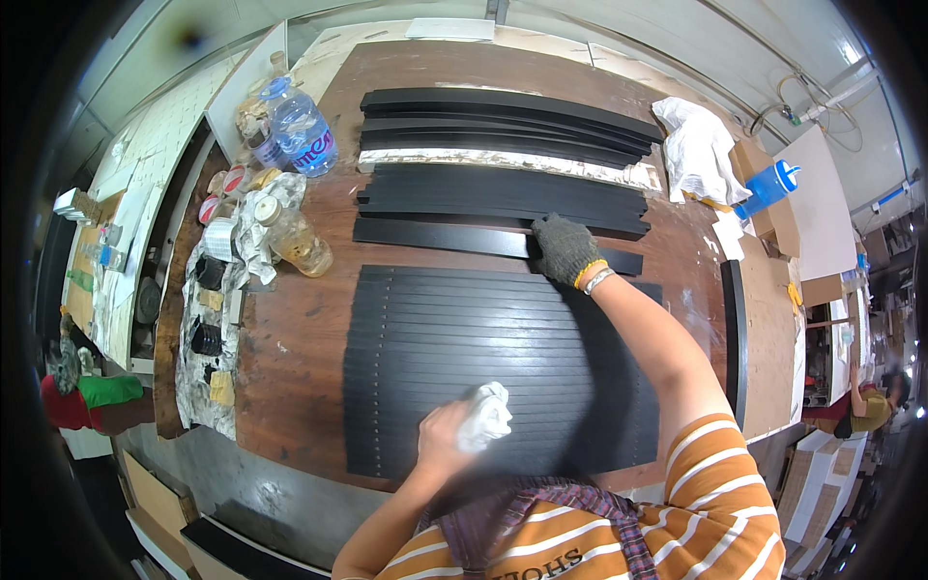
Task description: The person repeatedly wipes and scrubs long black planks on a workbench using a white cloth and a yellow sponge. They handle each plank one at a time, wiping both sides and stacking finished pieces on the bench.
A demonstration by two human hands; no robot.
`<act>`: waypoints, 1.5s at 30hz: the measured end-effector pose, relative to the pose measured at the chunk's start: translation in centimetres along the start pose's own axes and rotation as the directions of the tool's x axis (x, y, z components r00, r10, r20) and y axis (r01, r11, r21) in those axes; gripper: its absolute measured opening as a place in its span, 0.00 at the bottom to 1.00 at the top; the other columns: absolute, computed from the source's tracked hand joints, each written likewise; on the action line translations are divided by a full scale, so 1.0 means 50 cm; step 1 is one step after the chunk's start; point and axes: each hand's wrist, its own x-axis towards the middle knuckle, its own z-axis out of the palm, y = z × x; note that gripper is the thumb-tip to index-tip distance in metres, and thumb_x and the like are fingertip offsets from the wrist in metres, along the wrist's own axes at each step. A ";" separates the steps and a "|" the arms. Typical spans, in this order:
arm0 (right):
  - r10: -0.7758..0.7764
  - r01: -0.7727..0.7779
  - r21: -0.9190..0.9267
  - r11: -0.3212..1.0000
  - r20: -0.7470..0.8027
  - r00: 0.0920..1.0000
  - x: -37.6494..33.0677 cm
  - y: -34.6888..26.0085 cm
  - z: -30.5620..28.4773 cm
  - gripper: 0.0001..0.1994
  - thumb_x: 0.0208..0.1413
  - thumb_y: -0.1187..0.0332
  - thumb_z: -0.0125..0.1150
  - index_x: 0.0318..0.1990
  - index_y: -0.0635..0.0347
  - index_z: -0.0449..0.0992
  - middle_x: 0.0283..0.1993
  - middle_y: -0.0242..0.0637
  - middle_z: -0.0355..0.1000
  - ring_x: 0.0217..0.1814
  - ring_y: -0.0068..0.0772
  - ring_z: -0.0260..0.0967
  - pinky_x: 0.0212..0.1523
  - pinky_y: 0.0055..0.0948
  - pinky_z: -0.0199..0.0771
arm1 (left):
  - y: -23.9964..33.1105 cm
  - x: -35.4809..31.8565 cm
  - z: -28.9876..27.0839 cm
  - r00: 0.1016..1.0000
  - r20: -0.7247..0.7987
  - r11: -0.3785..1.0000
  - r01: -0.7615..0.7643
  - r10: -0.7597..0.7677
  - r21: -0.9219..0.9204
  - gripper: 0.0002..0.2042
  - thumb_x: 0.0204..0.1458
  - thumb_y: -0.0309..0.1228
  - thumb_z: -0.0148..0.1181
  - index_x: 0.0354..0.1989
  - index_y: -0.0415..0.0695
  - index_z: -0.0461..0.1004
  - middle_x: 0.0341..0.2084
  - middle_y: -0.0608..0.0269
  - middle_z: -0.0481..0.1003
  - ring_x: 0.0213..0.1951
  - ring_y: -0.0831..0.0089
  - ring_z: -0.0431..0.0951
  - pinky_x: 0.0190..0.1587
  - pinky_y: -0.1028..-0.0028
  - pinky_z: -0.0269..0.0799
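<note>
L hand (442, 440): closed on white cloth (486, 418), over blk slats (483, 333), nr tabletop's (290, 367) front edge. Gloved R hand (565, 249): curled over blk strip (435, 234), grip unclear.

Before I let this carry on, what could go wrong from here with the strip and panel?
The gloved right hand is on a loose black strip just beyond the slatted panel; dragging that strip could scrape the panel. The bare left hand holds a white cloth over the panel; grit in it might scratch the dark surface. The panel lies close to the near edge of the table, so a pull could leave it overhanging.
</note>
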 end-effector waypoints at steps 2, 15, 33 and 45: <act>-0.007 0.005 -0.027 1.000 -0.089 0.996 0.000 -0.004 0.006 0.16 0.52 0.68 0.65 0.49 0.58 0.79 0.49 0.51 0.74 0.53 0.52 0.77 0.51 0.46 0.79 | -0.007 -0.006 0.004 1.000 -0.001 1.000 -0.002 0.002 0.004 0.25 0.36 0.38 0.74 0.45 0.42 0.77 0.32 0.53 0.78 0.33 0.50 0.80 0.38 0.57 0.78; 0.184 -0.155 0.129 0.979 -0.260 0.948 0.030 0.021 0.038 0.14 0.53 0.62 0.67 0.46 0.55 0.77 0.47 0.45 0.74 0.51 0.52 0.75 0.47 0.47 0.78 | 0.015 0.008 -0.010 0.999 -0.039 0.999 -0.017 0.016 -0.029 0.18 0.37 0.30 0.72 0.38 0.41 0.75 0.30 0.53 0.78 0.31 0.48 0.79 0.36 0.59 0.76; 0.246 -0.262 0.283 0.923 0.092 0.965 -0.055 0.123 0.091 0.29 0.64 0.41 0.52 0.47 0.61 0.83 0.49 0.55 0.79 0.55 0.57 0.75 0.57 0.45 0.73 | -0.017 -0.017 0.011 1.000 0.020 1.000 0.021 -0.021 -0.012 0.26 0.36 0.31 0.71 0.49 0.42 0.75 0.39 0.53 0.79 0.40 0.51 0.80 0.44 0.57 0.76; 0.142 -0.134 0.245 0.960 -0.016 0.990 -0.421 0.006 -0.107 0.25 0.42 0.50 0.72 0.44 0.59 0.80 0.41 0.49 0.80 0.47 0.55 0.77 0.47 0.47 0.75 | 0.100 0.080 -0.036 0.969 -0.225 0.986 -0.064 0.099 0.156 0.32 0.42 0.29 0.69 0.61 0.44 0.70 0.59 0.48 0.72 0.61 0.54 0.72 0.60 0.52 0.67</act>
